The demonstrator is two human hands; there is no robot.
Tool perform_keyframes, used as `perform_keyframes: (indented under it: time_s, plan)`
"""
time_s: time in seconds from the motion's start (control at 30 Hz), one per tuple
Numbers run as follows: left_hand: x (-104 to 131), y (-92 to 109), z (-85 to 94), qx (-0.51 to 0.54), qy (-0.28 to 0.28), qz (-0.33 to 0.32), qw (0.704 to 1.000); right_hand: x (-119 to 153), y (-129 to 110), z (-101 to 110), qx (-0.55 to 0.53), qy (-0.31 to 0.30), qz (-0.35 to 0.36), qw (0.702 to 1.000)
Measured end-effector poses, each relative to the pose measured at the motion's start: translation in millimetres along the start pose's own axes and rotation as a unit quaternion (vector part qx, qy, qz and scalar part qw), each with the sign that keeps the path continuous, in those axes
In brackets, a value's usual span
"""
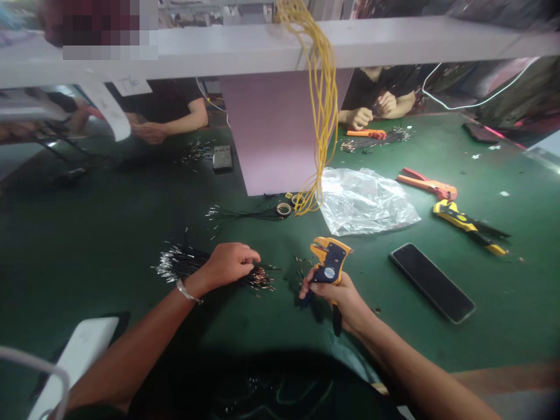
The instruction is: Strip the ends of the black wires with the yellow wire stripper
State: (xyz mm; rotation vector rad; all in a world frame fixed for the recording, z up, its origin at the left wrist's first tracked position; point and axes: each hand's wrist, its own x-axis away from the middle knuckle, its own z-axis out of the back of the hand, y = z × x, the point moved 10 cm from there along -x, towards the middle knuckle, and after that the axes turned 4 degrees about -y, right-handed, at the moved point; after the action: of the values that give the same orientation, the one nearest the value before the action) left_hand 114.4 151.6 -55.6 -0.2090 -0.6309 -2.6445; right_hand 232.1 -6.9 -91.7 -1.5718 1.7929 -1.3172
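Observation:
A bundle of short black wires (180, 263) lies on the green table, with silvery tips at the left and bare copper ends at the right. Over this bundle is my left hand (231, 262), its fingers curled in. One thin wire tip sticks out to the right of the fingers, though the grip itself is partly hidden. My right hand (336, 289) is wrapped around the handles of a yellow and dark blue wire stripper (331, 259), jaws pointing up and left. Small black scraps (300, 265) lie between the stripper and the bundle.
Yellow wires (326, 116) hang from the shelf (394, 44) beside a clear plastic bag (365, 204). On the right are a phone (431, 283), yellow-black pliers (464, 221) and an orange tool (431, 184). Tape rolls (283, 210) lie ahead. Co-workers' hands (361, 118) are across the table.

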Motion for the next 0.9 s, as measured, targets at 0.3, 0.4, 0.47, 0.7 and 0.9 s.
perform_keyframes:
  time_s: [0.3,0.4,0.47,0.7,0.9]
  plan:
    - [9.6,15.4,8.7,-0.04,0.049,-0.043,0.997,0.2,-1.1,0.5,0.013,-0.001,0.003,1.0]
    - [14.2,23.5,17.2,-0.025,0.065,-0.061,0.996,0.2,-0.3,-0.4,0.014,-0.006,0.004,1.0]
    - [17.1,28.4,22.1,-0.008,0.081,-0.074,0.994,-0.3,0.6,-0.9,0.011,-0.009,0.004,1.0]
    - [21.2,39.9,31.1,0.075,0.121,-0.079,0.987,-0.4,1.8,-0.2,0.011,-0.003,-0.001,1.0]
    - [15.6,38.6,35.9,0.111,0.175,-0.028,0.978,1.1,6.1,-1.9,0.011,-0.01,-0.013,1.0]
